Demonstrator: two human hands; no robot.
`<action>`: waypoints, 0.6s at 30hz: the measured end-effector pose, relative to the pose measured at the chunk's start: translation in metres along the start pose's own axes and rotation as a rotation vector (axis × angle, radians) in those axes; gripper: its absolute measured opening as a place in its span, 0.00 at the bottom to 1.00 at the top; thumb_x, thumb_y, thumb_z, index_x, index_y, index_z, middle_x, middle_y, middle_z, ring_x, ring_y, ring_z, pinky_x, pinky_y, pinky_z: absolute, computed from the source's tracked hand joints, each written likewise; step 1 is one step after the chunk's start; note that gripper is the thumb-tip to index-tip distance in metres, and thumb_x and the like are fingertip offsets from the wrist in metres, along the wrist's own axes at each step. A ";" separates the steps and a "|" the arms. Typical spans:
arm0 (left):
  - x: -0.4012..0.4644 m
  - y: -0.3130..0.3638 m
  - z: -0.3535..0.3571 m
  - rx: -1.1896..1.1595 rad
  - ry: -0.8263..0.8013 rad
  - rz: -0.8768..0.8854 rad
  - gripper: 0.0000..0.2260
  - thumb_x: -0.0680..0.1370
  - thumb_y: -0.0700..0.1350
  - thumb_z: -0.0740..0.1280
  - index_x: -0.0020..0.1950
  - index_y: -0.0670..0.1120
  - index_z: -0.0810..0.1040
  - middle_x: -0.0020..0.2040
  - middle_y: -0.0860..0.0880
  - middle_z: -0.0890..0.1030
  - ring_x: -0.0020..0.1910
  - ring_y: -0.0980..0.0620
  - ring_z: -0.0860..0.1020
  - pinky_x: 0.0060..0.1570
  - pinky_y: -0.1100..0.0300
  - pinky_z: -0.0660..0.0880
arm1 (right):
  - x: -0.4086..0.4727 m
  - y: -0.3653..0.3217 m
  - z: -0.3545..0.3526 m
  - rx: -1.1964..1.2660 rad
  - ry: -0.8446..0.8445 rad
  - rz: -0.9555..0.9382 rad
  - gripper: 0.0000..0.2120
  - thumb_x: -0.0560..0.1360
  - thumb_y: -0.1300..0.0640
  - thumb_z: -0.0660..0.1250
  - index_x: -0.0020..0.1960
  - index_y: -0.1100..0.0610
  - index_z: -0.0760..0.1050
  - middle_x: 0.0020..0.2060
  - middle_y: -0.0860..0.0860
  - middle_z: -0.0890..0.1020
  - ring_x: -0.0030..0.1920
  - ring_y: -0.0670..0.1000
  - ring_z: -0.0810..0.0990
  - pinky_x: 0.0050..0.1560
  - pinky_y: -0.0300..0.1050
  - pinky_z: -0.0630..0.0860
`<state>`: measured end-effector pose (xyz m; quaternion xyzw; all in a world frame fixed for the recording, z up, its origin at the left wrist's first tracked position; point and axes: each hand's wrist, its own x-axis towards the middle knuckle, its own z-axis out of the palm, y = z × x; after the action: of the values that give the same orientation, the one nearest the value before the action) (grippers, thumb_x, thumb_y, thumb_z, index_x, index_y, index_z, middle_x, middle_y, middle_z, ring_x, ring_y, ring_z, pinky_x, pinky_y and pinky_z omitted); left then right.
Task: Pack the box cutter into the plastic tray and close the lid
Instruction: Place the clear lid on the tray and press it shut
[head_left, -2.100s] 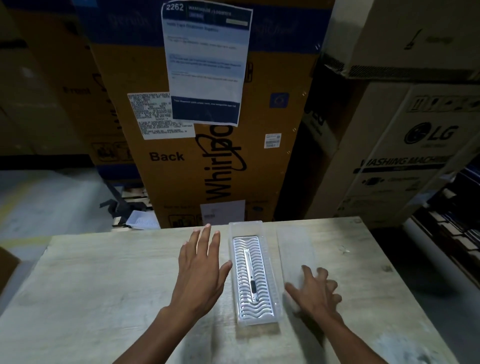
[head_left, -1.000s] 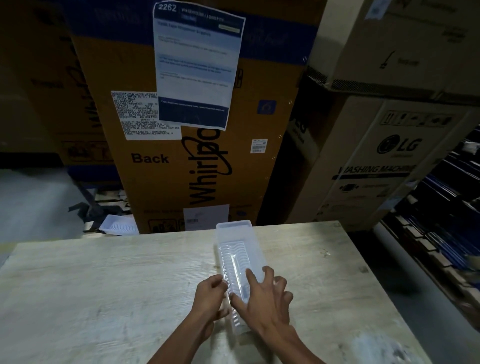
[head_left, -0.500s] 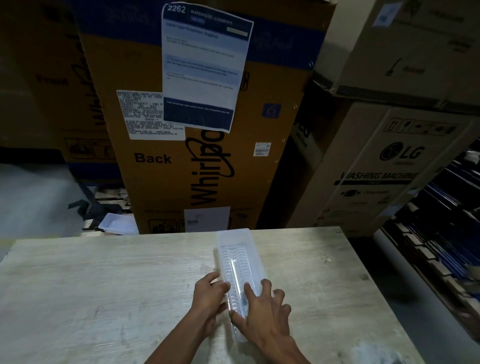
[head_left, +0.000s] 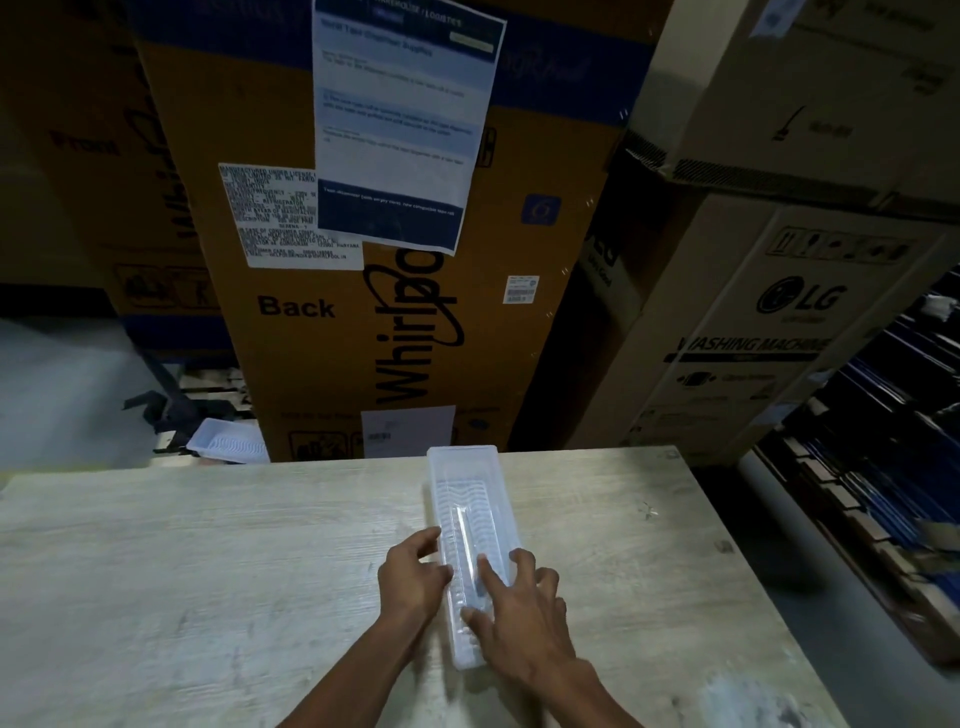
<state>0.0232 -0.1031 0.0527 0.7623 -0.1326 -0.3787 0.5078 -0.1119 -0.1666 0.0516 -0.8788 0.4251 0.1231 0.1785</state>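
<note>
The left hand is resting against the left long side of the plastic tray, fingers loosely curled, thumb and fingertips touching the tray's wall near its middle; it is bracing the tray rather than closing around anything. The right hand is lying on top of the tray's near half, fingers spread and mostly straight, with the index finger pressing on the clear lid and the thumb lying across the near end. Neither hand is gripping anything.

The lid is sitting over the tray, and the box cutter is showing through it as a thin pale bar lying lengthwise along the tray's middle. Whether the lid is fully snapped down cannot be told.

The tray is lying on the table with its long axis running from the near edge toward the far edge, its far end almost reaching the far edge, somewhat right of the surface's centre. Bare wood is stretching wide to the left of the hands and, less widely, to the right edge.

Beyond the far edge, a tall Whirlpool carton and an LG carton are standing close, closing in the space behind the table.
</note>
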 end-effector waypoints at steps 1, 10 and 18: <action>0.001 0.001 -0.001 0.009 0.005 0.012 0.25 0.73 0.29 0.69 0.69 0.46 0.78 0.61 0.47 0.84 0.50 0.49 0.85 0.56 0.54 0.82 | 0.001 0.004 -0.002 0.041 -0.001 -0.025 0.29 0.81 0.42 0.60 0.79 0.44 0.57 0.78 0.53 0.54 0.72 0.61 0.59 0.70 0.56 0.68; 0.003 -0.012 -0.001 0.067 0.059 -0.156 0.10 0.72 0.36 0.72 0.52 0.44 0.84 0.45 0.43 0.87 0.48 0.41 0.85 0.55 0.43 0.82 | 0.005 0.037 -0.009 0.499 0.037 0.076 0.30 0.77 0.65 0.70 0.76 0.51 0.66 0.69 0.53 0.69 0.61 0.51 0.77 0.65 0.46 0.78; -0.013 -0.024 -0.004 0.139 -0.052 -0.151 0.19 0.70 0.36 0.72 0.58 0.51 0.82 0.40 0.43 0.86 0.44 0.42 0.86 0.53 0.42 0.82 | 0.000 0.047 -0.012 0.661 0.022 0.139 0.32 0.76 0.63 0.72 0.76 0.48 0.67 0.45 0.53 0.83 0.49 0.51 0.84 0.52 0.45 0.83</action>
<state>0.0126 -0.0816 0.0381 0.7934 -0.1137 -0.4254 0.4202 -0.1485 -0.1989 0.0523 -0.7435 0.5029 -0.0190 0.4404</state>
